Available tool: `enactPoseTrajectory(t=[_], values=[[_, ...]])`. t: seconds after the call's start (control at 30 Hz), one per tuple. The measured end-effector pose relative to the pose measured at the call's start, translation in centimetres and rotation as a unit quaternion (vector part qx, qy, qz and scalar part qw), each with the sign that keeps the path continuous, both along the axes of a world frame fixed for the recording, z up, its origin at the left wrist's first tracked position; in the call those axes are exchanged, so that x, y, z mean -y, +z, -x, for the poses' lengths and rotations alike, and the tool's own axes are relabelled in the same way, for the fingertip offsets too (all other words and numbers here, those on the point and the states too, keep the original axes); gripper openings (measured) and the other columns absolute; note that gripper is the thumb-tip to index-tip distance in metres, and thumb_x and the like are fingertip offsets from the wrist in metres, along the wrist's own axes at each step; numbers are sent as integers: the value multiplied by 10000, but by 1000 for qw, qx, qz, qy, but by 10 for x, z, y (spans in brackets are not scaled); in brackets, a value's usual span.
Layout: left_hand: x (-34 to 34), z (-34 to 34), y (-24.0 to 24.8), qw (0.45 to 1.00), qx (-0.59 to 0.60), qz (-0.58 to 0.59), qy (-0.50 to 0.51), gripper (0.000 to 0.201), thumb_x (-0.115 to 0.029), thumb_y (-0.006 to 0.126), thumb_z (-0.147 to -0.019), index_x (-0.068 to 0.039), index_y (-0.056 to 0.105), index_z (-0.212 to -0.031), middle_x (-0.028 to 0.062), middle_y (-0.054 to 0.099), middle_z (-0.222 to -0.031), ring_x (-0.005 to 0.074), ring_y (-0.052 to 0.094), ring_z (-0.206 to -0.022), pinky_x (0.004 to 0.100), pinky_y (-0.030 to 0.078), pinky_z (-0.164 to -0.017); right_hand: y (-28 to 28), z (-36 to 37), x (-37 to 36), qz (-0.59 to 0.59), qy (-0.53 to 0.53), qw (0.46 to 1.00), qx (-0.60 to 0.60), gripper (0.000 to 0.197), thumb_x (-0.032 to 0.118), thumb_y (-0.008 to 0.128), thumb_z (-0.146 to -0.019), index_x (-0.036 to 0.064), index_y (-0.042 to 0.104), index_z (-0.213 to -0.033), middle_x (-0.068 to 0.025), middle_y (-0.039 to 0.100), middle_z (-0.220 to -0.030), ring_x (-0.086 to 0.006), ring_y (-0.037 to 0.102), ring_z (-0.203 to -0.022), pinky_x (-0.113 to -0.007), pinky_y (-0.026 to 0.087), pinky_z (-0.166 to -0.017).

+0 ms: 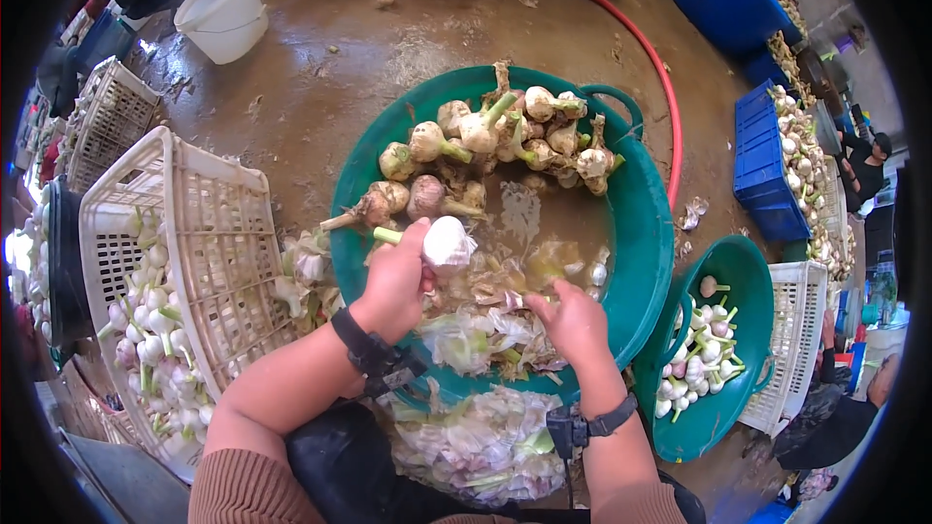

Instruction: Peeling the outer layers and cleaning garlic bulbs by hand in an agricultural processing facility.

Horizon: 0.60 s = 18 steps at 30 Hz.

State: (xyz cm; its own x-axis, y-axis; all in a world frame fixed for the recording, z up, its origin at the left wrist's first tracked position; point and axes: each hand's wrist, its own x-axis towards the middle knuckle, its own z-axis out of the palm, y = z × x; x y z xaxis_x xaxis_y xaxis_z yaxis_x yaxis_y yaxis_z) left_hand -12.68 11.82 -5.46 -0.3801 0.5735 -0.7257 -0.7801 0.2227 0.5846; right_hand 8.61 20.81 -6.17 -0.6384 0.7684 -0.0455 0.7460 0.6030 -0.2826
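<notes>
My left hand (396, 277) is closed round a garlic bulb (448, 245), white and clean, its cut green stem sticking out past my fingers to the left. Over the near half of a round green tub (649, 262), my right hand (571, 322) has thumb and forefinger apart, just above loose peel; its other fingers are partly hidden. Muddy garlic bulbs (478, 133) with stems are heaped along the tub's far side. Brown water (573, 218) fills the middle, and wet garlic skins (481, 338) float nearest me. More peelings (481, 442) lie piled in front of my lap.
On the left stands a white plastic crate (218, 262) of clean bulbs. A smaller green tub (748, 272) with white bulbs is at the right, near a blue crate (762, 165). A red hose (660, 68) crosses the wet floor; a white bucket (221, 19) stands far left. Other people are at right.
</notes>
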Motion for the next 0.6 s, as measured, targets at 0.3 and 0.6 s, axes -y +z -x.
enactPoseTrajectory(t=[0.3, 0.6], values=[[4, -5, 4, 987, 121, -98, -45, 277, -355, 411, -907, -146, 589, -874, -42, 600, -714, 45, 456, -460, 176, 278, -357, 53, 45, 20, 785, -18, 341, -517, 239, 173, 505, -836, -60, 559, -828, -38, 512, -557, -102, 476, -473, -242, 414, -438], [-1, -14, 27, 972, -100, 72, -199, 484, -511, 332, -906, -94, 553, -804, -5, 542, -636, 66, 414, -431, 204, 290, -358, 17, 39, 16, 677, -198, 530, -471, 557, 531, 413, -843, 56, 503, -1120, -156, 614, -847, -266, 605, -750, -397, 500, -572]])
